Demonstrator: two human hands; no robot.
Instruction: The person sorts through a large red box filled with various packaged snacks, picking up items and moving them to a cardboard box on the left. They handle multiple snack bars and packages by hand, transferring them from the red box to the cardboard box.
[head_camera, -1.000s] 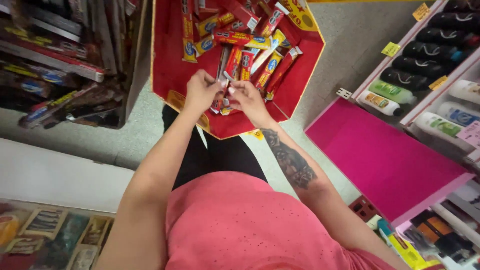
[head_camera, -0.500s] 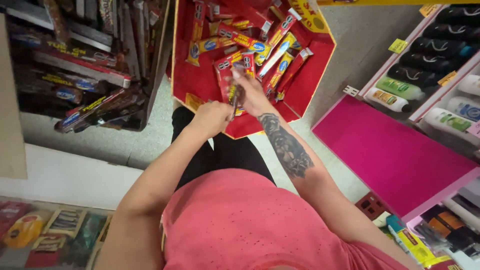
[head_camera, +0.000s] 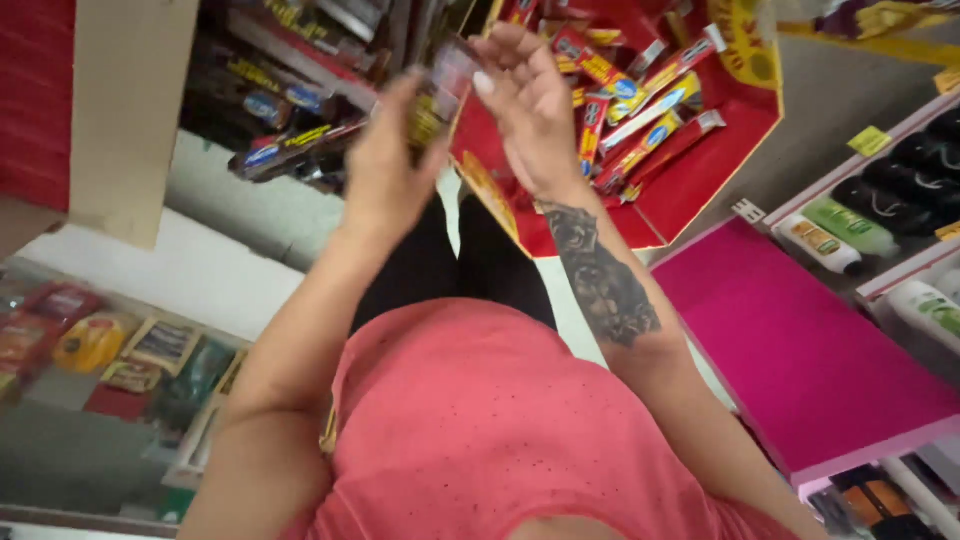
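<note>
We have lifted a few snack bars (head_camera: 440, 95) (blurred) at upper centre, left hand (head_camera: 385, 165) and right hand (head_camera: 530, 100) both pinching them; many remain in the red display bin (head_camera: 700, 190).

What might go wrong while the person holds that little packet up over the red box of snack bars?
The small packet is pinched only at the fingertips of the left hand and right hand, so it might slip and fall. The bars lie loosely heaped in the red display box; a dropped packet or a nudge may knock some out.
</note>
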